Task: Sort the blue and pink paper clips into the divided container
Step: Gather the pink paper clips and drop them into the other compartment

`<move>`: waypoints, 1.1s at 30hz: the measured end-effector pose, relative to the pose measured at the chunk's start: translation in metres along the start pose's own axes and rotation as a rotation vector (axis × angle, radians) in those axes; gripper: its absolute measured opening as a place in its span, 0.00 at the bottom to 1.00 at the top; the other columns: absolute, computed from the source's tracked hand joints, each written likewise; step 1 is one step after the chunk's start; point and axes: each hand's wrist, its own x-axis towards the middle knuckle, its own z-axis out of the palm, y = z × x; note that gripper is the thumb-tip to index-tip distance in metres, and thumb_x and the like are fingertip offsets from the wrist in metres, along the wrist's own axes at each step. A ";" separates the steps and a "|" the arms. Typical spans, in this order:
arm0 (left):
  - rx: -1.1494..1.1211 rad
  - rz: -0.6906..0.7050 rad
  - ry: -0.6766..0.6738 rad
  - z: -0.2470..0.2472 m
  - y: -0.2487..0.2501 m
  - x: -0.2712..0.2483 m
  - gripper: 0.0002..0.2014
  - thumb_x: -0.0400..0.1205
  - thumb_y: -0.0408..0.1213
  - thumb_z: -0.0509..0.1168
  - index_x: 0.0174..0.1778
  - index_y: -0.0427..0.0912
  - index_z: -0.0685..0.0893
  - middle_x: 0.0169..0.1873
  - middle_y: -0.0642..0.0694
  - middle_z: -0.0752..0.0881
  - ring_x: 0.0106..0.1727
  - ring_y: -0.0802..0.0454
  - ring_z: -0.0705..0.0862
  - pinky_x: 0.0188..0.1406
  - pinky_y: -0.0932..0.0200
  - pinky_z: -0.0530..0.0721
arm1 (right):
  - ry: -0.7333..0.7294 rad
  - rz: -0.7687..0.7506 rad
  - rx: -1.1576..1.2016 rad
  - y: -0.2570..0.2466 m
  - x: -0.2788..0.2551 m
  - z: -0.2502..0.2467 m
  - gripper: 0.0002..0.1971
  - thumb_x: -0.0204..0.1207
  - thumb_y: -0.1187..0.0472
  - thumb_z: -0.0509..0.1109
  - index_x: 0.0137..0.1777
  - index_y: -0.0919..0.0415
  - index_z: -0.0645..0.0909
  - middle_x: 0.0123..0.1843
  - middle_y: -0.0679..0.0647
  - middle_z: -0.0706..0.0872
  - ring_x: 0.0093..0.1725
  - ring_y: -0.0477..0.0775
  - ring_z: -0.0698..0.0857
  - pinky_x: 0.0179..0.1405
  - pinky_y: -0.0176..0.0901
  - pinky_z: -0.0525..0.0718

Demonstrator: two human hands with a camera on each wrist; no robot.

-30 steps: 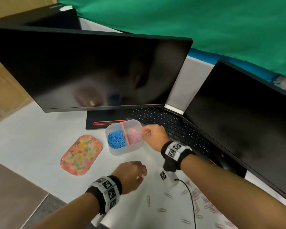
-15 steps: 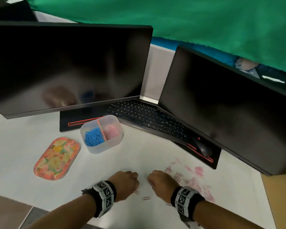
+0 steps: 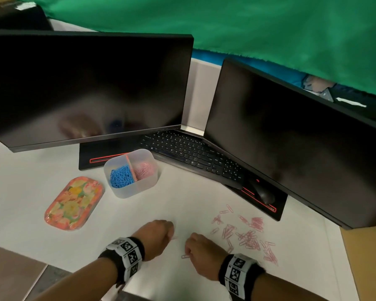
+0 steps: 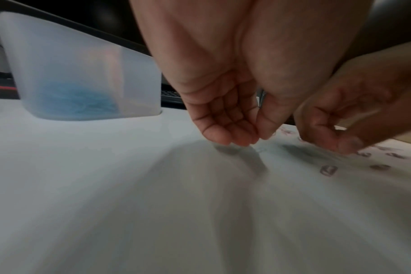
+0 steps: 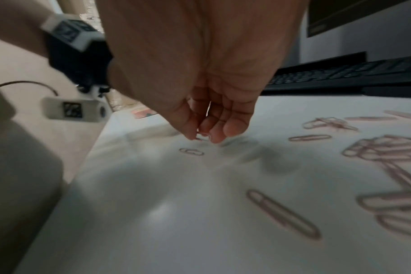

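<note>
The translucent divided container point(image 3: 137, 187) stands in front of the left monitor, with blue paper clips point(image 3: 120, 177) in its left half and pink paper clips point(image 3: 144, 170) in its right half. Loose pink clips point(image 3: 248, 235) lie scattered on the white table at the right. My left hand point(image 3: 170, 234) is low on the table, its fingers and thumb point(image 4: 265, 133) drawn together on a pink clip point(image 3: 174, 237). My right hand point(image 5: 201, 138) pinches a small pink clip just above the table. Another pink clip point(image 5: 191, 151) lies below its fingertips.
A floral tray point(image 3: 74, 203) lies left of the container. Two dark monitors point(image 3: 85, 88), a black keyboard point(image 3: 191, 153) and a mouse point(image 3: 265, 194) line the back. The table's near edge point(image 3: 41, 257) is close to my left forearm.
One second ago my right hand was at the container's pink half. It has since come back to the near table beside my left hand, and both hands now pinch down at loose clips.
</note>
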 end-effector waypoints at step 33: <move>-0.196 -0.317 0.684 -0.103 -0.047 -0.002 0.05 0.78 0.37 0.65 0.41 0.51 0.85 0.39 0.55 0.84 0.38 0.53 0.81 0.41 0.59 0.80 | 0.447 -0.068 0.199 -0.088 0.158 -0.123 0.10 0.75 0.70 0.60 0.51 0.60 0.81 0.52 0.59 0.83 0.52 0.60 0.82 0.53 0.46 0.80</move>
